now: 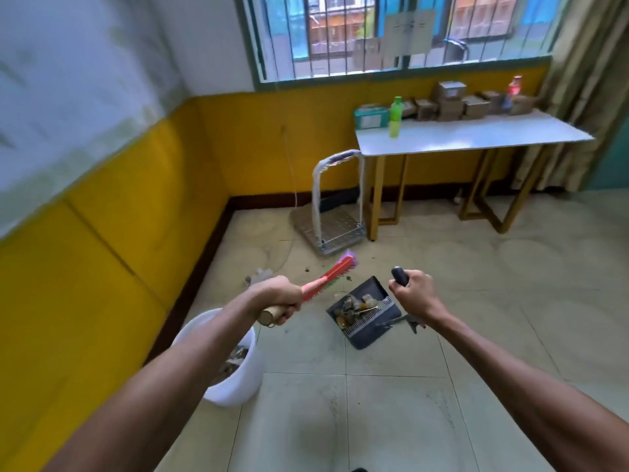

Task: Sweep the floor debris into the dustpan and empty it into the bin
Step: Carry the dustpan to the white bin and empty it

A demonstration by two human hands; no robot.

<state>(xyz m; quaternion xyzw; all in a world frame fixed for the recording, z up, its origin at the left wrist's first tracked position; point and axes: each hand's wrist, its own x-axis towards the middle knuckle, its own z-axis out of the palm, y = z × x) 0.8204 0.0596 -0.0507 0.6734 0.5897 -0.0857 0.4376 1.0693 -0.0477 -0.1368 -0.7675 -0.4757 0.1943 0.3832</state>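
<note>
Left hand [277,298] clenched round the wooden handle of a red broom [326,275], handle end poking out below the fist, bristle head angled up and away toward the far wall, lifted off the floor as far as can be told

Right hand [413,294] closed on the dark grip at the top of the dustpan handle [399,276], thumb side up

Dark dustpan [366,313] low between the two hands, over the tiled floor [391,420], mouth turned toward the broom; touching the tiles or just above them, cannot tell. Loaded with debris [355,306]: crumpled scraps and brownish bits heaped near the comb-toothed edge

More loose litter [260,275] on the tiles by the yellow wall [136,206], beyond the left wrist, plus small dark specks near the broom head

White bin [235,379] standing on the floor under the left forearm, near the skirting, some rubbish visible inside

Farther off: folded metal trolley [328,219] leaning by a white table [476,134] with cardboard boxes and a green bottle [395,116], under a barred window [391,32]
</note>
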